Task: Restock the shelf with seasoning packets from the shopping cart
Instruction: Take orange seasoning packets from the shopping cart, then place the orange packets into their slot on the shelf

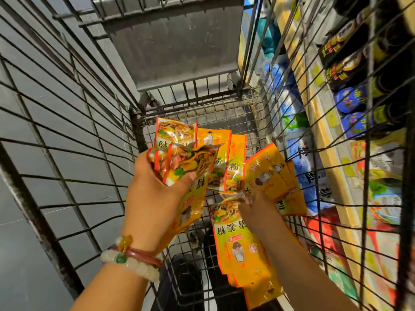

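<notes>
Both hands were inside wire shopping cart (74, 122). Left hand (152, 194) gripped bunch of yellow seasoning packets (186, 162), thumb curled over front, packets fanned upward above cart floor. Beaded bracelets (132, 259) sat on left wrist. Right hand (253, 209) reached down among loose packets (269, 176) lying on cart floor; hand blurred, fingertips at edge of one packet (235, 239), grip could not be told. More packets (215, 140) lay toward far end of cart. Shelf (323, 135) stood just right of cart, bottles (350, 99) and bags on it.

Wire shopping cart (74, 140); yellow seasoning packets (272, 176) strewn on its mesh bottom.
</notes>
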